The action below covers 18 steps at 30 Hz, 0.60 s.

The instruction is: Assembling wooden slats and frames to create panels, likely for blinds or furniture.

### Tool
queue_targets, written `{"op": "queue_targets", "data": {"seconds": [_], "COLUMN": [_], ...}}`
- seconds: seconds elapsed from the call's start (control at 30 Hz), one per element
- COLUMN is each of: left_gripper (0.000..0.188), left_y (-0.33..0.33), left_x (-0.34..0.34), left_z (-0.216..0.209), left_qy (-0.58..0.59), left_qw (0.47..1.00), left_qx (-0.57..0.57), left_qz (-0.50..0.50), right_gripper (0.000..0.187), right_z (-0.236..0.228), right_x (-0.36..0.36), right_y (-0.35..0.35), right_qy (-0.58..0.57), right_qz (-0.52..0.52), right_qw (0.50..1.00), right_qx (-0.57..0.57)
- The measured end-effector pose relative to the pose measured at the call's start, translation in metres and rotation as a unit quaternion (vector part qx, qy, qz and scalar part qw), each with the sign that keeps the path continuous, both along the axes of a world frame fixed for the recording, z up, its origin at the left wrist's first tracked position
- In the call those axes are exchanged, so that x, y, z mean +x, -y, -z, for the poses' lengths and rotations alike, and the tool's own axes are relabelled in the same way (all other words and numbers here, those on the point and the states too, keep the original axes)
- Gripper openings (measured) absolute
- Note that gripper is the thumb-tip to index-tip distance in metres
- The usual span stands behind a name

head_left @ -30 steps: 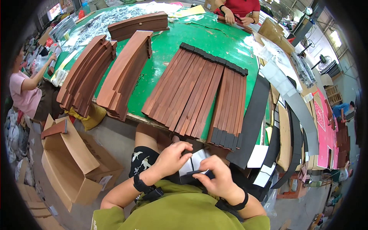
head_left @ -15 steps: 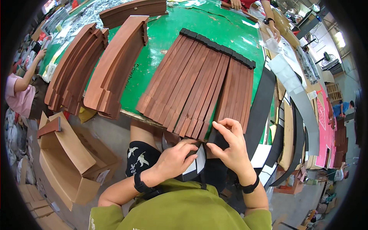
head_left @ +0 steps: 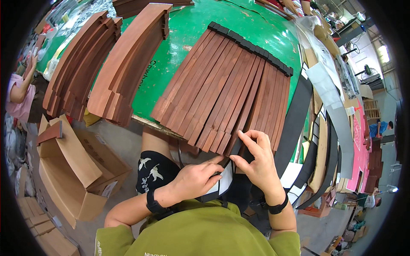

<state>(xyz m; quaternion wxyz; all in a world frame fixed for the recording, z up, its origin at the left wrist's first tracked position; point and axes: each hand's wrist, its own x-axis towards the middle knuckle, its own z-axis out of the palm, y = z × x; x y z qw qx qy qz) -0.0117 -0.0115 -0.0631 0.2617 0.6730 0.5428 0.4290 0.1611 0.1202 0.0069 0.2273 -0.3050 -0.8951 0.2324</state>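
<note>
Reddish-brown wooden slats (head_left: 205,89) lie side by side in a fanned row, with black caps (head_left: 252,47) on their far ends. My right hand (head_left: 260,160) pinches the near end of one slat (head_left: 245,115) between thumb and fingers, where a dark piece shows at the tip. Close beside it, my left hand (head_left: 194,179) has its fingers closed, with the fingertips at the same dark end. Whatever those left fingertips grip is hidden. Both hands are at the table's front edge, above my lap.
Curved brown wooden pieces (head_left: 128,64) stand on the green table (head_left: 188,34) at left. An open cardboard box (head_left: 92,187) sits on the floor below them. Long black strips (head_left: 290,115) and a grey strip (head_left: 337,111) lie to the right. Another person (head_left: 21,91) works at far left.
The slat in my right hand has shifted left against its neighbours, closing the green gap there. My left hand moved slightly down and left. The view has shifted a little.
</note>
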Motion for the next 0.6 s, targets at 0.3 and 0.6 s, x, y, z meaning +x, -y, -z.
{"op": "queue_targets", "data": {"seconds": [0.3, 0.6], "left_gripper": [0.020, 0.019], "left_y": [0.0007, 0.0001], "left_x": [-0.0008, -0.0022], "left_z": [0.0011, 0.0015], "left_qy": [0.014, 0.011], "left_qw": [1.000, 1.000], "left_qx": [-0.020, -0.010], "left_qz": [0.007, 0.004], "right_gripper": [0.064, 0.064], "right_z": [-0.0035, -0.0044], "right_x": [-0.0015, -0.0045], "right_y": [-0.0015, -0.0018], "right_qy": [0.024, 0.033], "right_qz": [-0.010, -0.007], "right_qw": [1.000, 0.999], "right_qx": [0.005, 0.002]}}
